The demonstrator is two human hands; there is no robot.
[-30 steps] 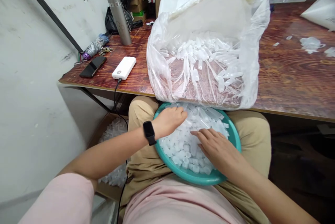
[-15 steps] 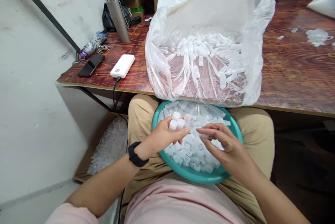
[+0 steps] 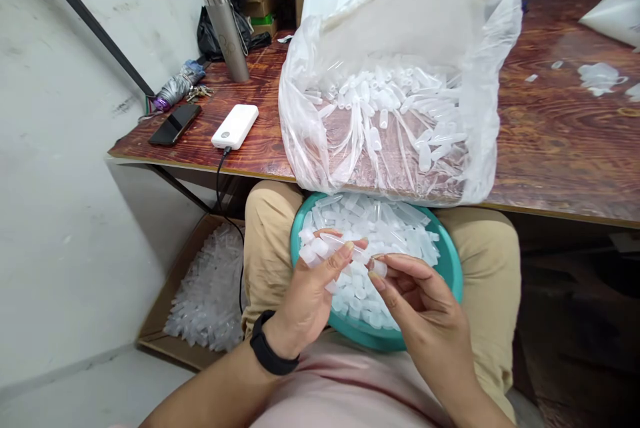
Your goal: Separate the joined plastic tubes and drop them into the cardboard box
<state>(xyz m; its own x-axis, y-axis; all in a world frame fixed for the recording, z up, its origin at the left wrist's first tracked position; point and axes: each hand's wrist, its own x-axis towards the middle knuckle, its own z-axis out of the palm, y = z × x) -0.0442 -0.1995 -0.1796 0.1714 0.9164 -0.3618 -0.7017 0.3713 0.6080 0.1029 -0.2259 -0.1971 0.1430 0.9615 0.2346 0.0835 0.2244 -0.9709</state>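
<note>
My left hand [image 3: 313, 298] is closed around several translucent plastic tubes [image 3: 314, 250] with white caps. One tube points to the right, pinched between thumb and fingers. My right hand [image 3: 427, 301] pinches a small white cap [image 3: 379, 268] at that tube's right end; whether the cap is seated on it I cannot tell. Below both hands a teal basin [image 3: 367, 338] rests on my lap. Clear tubes [image 3: 407, 215] fill its far part, and loose white caps [image 3: 357, 291] lie in the near part.
On the table, an open plastic bag [image 3: 390, 15] holds more tubes. Left of it are a white power bank [image 3: 235, 126] with a cable, a phone [image 3: 175, 124], keys, an umbrella and a steel flask [image 3: 223, 21]. A cardboard box [image 3: 165, 355] of tubes stands at lower left.
My left hand has turned, laying its tubes over so one points right. My right hand has moved left and down slightly, bringing the cap to that tube's end.
</note>
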